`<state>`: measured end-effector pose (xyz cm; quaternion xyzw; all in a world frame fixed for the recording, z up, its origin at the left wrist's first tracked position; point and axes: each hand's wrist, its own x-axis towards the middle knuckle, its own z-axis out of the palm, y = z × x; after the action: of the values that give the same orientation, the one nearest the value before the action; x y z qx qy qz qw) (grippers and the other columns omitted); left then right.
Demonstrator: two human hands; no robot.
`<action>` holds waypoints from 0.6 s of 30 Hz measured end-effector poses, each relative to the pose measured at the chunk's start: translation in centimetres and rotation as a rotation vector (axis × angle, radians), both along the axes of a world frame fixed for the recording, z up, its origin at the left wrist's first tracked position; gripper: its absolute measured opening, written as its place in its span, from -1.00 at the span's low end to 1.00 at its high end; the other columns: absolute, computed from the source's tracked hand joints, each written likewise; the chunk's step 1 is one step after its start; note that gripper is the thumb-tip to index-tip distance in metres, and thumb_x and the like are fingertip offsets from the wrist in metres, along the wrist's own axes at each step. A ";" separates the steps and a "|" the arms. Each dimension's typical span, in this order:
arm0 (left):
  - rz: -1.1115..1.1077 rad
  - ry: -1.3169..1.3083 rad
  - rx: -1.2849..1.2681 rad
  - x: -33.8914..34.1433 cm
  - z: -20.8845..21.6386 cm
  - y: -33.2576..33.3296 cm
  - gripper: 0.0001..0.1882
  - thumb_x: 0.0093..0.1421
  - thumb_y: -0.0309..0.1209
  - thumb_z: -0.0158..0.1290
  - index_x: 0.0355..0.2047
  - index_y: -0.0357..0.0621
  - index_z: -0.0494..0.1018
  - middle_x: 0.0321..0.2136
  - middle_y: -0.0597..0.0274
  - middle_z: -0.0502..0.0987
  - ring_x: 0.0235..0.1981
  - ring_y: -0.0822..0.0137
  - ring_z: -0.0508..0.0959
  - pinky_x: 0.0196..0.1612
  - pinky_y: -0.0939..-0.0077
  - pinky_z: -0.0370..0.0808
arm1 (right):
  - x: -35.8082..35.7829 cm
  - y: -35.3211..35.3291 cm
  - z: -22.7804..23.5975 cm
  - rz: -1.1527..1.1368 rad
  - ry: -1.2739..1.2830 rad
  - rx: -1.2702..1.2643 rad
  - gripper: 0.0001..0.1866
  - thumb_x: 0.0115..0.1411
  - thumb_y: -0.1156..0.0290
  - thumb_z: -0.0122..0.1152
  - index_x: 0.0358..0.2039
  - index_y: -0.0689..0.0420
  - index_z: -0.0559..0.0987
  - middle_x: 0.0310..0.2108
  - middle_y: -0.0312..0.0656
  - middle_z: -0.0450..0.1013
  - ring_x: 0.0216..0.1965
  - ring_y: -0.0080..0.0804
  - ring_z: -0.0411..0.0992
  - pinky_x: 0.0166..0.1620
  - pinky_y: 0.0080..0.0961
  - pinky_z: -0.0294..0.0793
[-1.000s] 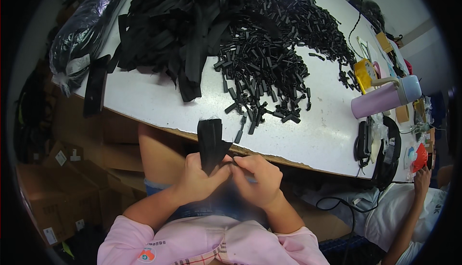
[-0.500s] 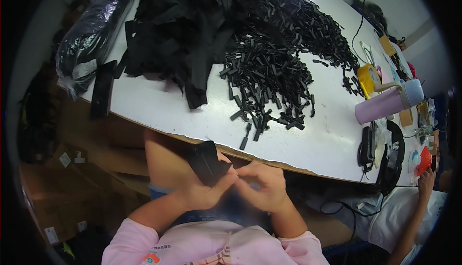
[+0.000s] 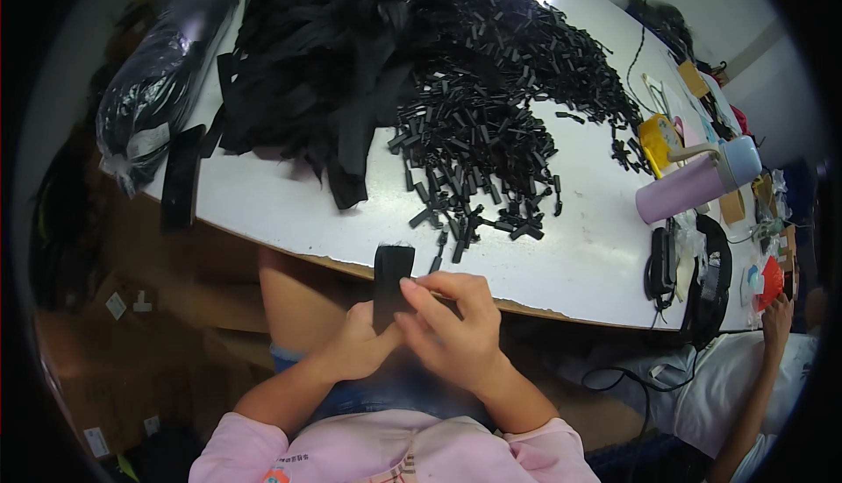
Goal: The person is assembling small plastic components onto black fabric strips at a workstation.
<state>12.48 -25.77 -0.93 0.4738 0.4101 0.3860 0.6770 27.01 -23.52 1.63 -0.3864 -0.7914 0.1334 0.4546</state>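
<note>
My left hand [image 3: 361,347] grips the lower part of a black fabric strip [image 3: 393,277] over my lap, just before the table's front edge. The strip stands upright, its frayed upper end reaching over the edge. My right hand [image 3: 456,325] is bent at the strip's right side, fingertips and thumb on its edge. Whether a small part sits between these fingers is hidden. Beyond lies a big heap of small black plastic pieces [image 3: 478,145], with a few loose ones nearest me. To its left is a pile of black fabric strips [image 3: 307,71].
A clear plastic bag of dark material [image 3: 162,80] lies at the table's left, beside a black strip [image 3: 181,181] hanging over the edge. At right are a purple bottle [image 3: 688,187], a yellow tape dispenser [image 3: 658,141] and a black cable [image 3: 640,378]. Another person's arm [image 3: 759,387] reaches in there.
The black strip has turned from tilted to upright and moved slightly right. My right hand has shifted from my left thumb to the strip's right edge. The view has moved slightly.
</note>
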 end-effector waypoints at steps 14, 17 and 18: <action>0.139 -0.113 0.060 1.0 0.3 -0.3 -0.82 -0.02 -0.47 0.07 -0.40 -0.19 0.34 -0.56 0.35 0.35 -0.67 0.57 0.35 -0.65 0.74 0.29 | 1.4 -2.2 -1.9 0.192 0.717 -0.840 -0.93 0.04 0.55 0.06 -0.44 0.28 0.42 -0.59 -0.30 0.36 -0.62 -0.71 0.28 -0.56 -0.80 0.30; 0.207 0.153 0.508 0.9 -0.6 0.2 -0.79 -0.09 -0.51 0.09 -0.38 -0.18 0.38 -0.54 0.33 0.37 -0.64 0.49 0.37 -0.63 0.68 0.32 | 1.6 -2.1 -2.2 0.234 0.732 -0.843 -0.92 0.05 0.53 0.04 -0.44 0.28 0.42 -0.63 -0.29 0.36 -0.64 -0.69 0.30 -0.58 -0.81 0.29; 0.219 0.366 0.986 0.9 -1.0 0.4 -0.76 -0.13 -0.54 0.10 -0.37 -0.16 0.41 -0.52 0.31 0.38 -0.63 0.43 0.39 -0.61 0.65 0.34 | 1.7 -2.0 -2.5 0.232 0.731 -0.840 -0.92 0.05 0.53 0.04 -0.44 0.28 0.42 -0.63 -0.29 0.36 -0.64 -0.69 0.30 -0.58 -0.81 0.29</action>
<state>13.34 -25.36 -1.89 0.7497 0.3384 0.5122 0.2473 28.74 -25.48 -0.82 -0.3731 -0.4989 0.6108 0.4887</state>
